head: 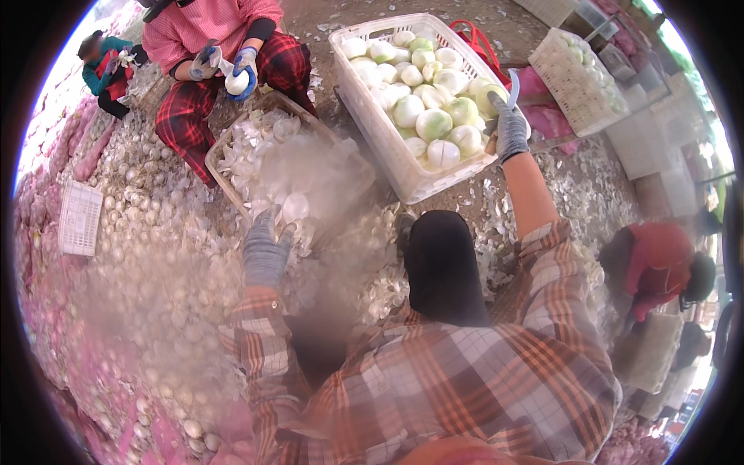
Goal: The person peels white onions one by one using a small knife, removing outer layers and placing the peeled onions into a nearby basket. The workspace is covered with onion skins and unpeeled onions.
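My right hand point(507, 129), in a grey glove, is at the near right corner of a white plastic crate point(381, 148) heaped with peeled onions point(433, 124). A knife point(513, 89) with a pale blade points up from that hand, and its fingers touch a greenish onion point(487, 102). To the left, my gloved left hand point(267, 243) has its fingers spread near the rim of a basket point(228, 189) of onion skins point(273, 131). A whitish round onion point(295, 207) lies close to its fingertips; haze on the view blurs whether they touch.
Opposite, a person's gloved hands point(235, 70) hold an onion. Unpeeled onions point(136, 203) cover the ground at left, around an upturned white crate point(81, 218). Another onion-filled crate point(572, 96) stands at upper right. More people work at far left and right.
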Available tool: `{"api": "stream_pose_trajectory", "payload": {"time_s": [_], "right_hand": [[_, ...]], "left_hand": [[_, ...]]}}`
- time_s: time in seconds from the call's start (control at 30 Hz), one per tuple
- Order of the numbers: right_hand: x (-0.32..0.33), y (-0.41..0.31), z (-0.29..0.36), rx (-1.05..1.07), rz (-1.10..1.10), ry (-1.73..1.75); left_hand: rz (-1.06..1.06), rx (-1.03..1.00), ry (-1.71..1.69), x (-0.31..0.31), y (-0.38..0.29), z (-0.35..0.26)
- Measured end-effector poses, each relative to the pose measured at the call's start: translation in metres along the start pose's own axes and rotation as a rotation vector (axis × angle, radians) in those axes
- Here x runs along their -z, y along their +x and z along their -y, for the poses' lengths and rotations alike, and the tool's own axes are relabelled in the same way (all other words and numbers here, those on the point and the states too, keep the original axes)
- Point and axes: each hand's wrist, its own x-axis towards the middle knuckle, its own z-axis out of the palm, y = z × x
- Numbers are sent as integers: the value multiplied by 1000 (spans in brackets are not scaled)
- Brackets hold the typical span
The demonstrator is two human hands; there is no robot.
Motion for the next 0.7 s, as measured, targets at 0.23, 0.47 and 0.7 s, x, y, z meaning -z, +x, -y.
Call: {"api": "stream_pose_trajectory", "payload": {"time_s": [0.23,0.47,0.7], "right_hand": [[13,46,31,158,-87,-135],[3,54,21,209,12,-245],[0,-74,-21,-186,496,182]], "left_hand": [[10,-18,20,-5,0,4],[7,45,-60,-2,3,-6],[-105,25,-124,24,-2,-13]]}}
